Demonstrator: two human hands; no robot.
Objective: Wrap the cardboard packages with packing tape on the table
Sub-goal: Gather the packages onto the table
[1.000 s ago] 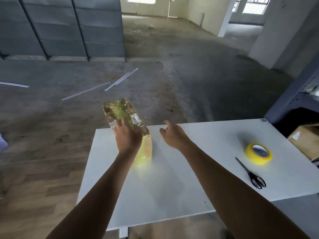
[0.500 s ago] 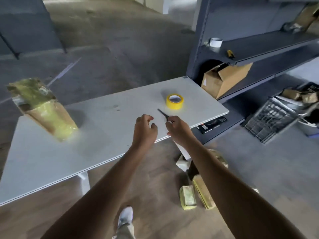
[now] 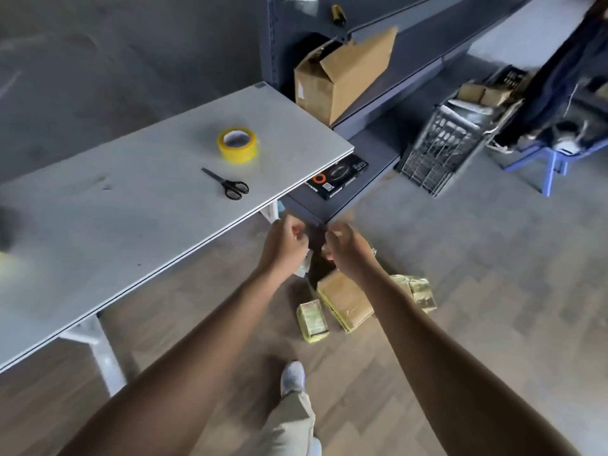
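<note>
Table [image 3: 131,205]: tape [image 3: 237,144], scissors [image 3: 227,184], perhaps package [image 3: 6,261].

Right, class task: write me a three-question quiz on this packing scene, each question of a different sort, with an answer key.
1. True or false: the scissors lie on the table, apart from the yellow tape roll.
2. Multiple choice: where are the wrapped packages that are in clear view? A) on the table B) on the floor C) in the wire basket
3. Fill in: the left hand and right hand are both reaching down past the table's ____.

Key
1. True; they lie side by side without touching.
2. B; several lie on the floor below the hands.
3. Edge; whether either hand grips anything cannot be told.
</note>
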